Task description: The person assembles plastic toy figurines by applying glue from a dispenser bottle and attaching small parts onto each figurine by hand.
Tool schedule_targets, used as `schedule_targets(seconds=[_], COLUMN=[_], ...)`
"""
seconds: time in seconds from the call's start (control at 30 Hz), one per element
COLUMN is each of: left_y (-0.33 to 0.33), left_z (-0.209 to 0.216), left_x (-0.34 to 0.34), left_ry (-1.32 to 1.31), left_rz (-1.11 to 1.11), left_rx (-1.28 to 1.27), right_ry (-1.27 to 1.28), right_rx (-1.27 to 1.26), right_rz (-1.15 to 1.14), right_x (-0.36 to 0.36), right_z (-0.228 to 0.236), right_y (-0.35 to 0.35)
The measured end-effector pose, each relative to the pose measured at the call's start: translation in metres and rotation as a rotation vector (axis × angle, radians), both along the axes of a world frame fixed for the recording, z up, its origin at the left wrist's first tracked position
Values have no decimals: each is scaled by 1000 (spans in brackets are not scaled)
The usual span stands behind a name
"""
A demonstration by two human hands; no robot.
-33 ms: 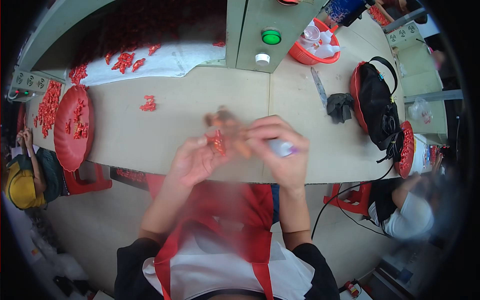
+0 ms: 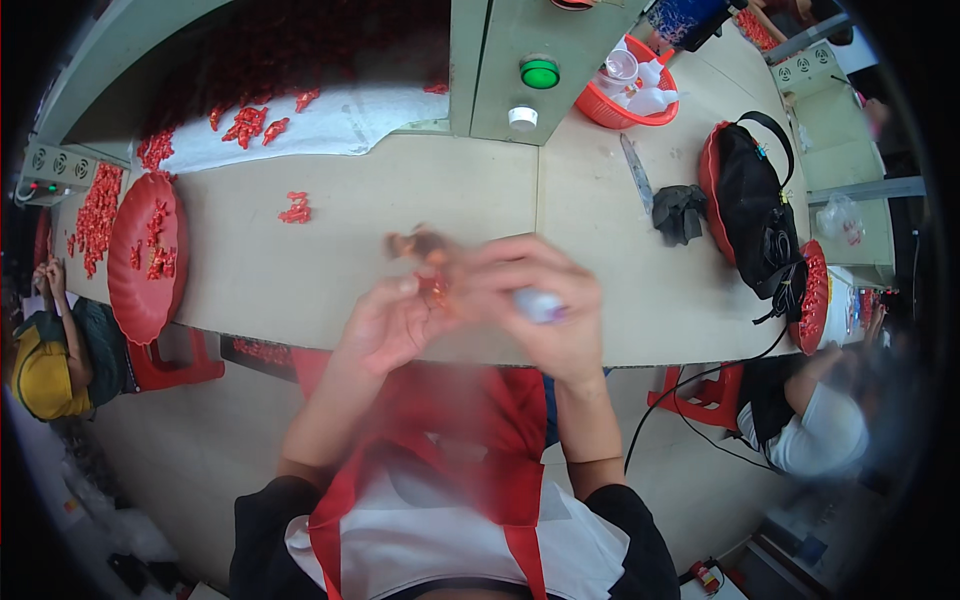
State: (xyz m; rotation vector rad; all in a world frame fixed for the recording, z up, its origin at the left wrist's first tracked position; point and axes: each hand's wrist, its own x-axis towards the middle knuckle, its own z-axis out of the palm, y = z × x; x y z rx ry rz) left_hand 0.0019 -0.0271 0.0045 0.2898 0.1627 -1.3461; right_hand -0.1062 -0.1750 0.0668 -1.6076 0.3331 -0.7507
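My left hand point(image 2: 385, 325) is closed in a pinch around a small glossy red figurine point(image 2: 437, 288) with gold-toned spots, held above the table. Close against it on the right, my right hand point(image 2: 555, 335) grips a small white bottle point(image 2: 540, 304) with a purple end. Its fingers are smeared by motion and partly cover the figurine. A blurred brown and dark patch point(image 2: 415, 243) shows just beyond the fingertips; I cannot make out what it is. Another red figurine point(image 2: 296, 208) lies on the table to the left.
A red scalloped tray point(image 2: 125, 270) with red pieces stands at left. Beyond lies white cloth point(image 2: 350, 125) with red pieces inside a green-grey cabinet point(image 2: 500, 60). To the right are a red basket point(image 2: 610, 115) of bottles, a knife point(image 2: 636, 172), dark cloth point(image 2: 680, 212) and a black bag point(image 2: 755, 205).
My right hand has shifted slightly left with the white bottle, over part of the figurine. The brown patch has moved a little left. My left hand stays about where it was.
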Motion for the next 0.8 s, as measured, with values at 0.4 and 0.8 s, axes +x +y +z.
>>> schedule_targets(seconds=[0.4,0.8], left_y=[-4,-16], left_z=[31,55], left_x=[11,-9], left_ry=[-438,-2160], left_rz=[-333,236], left_rx=[142,556], right_ry=[256,333], right_rx=[-380,128], right_rz=[297,-472], right_x=[-10,-44], right_z=[17,-3], right_y=[-2,-40])
